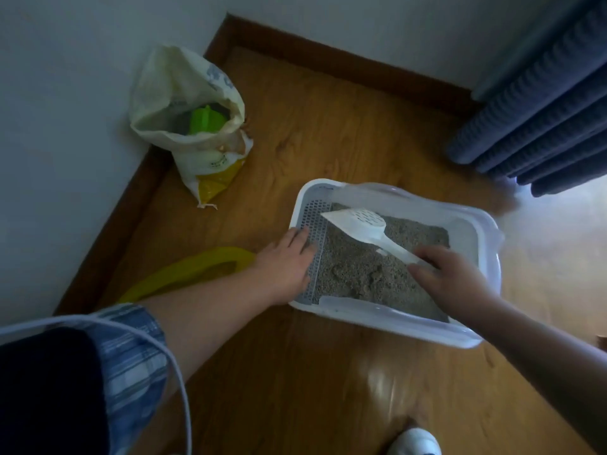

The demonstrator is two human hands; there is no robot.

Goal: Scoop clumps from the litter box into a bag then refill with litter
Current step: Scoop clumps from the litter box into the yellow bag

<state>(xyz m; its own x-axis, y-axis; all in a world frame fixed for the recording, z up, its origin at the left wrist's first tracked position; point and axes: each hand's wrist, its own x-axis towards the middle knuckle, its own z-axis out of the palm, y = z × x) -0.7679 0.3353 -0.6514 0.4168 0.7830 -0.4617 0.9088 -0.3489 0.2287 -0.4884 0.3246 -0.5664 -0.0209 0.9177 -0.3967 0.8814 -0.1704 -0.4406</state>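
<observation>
A white litter box (473,336) sits on the wooden floor, filled with grey litter (358,267) that shows a few lumps near the middle. My left hand (285,264) lies flat on the perforated grey grate (313,244) at the box's left end. My right hand (450,277) grips the handle of a white slotted scoop (358,223), whose head rests over the litter at the far side. A yellow bag (187,274) lies on the floor to the left, partly hidden behind my left forearm.
An open cream and yellow litter sack (193,126) with a green scoop (205,119) inside stands in the corner by the wall. Dark blue curtains (538,103) hang at the right. A white shoe (415,441) shows at the bottom edge.
</observation>
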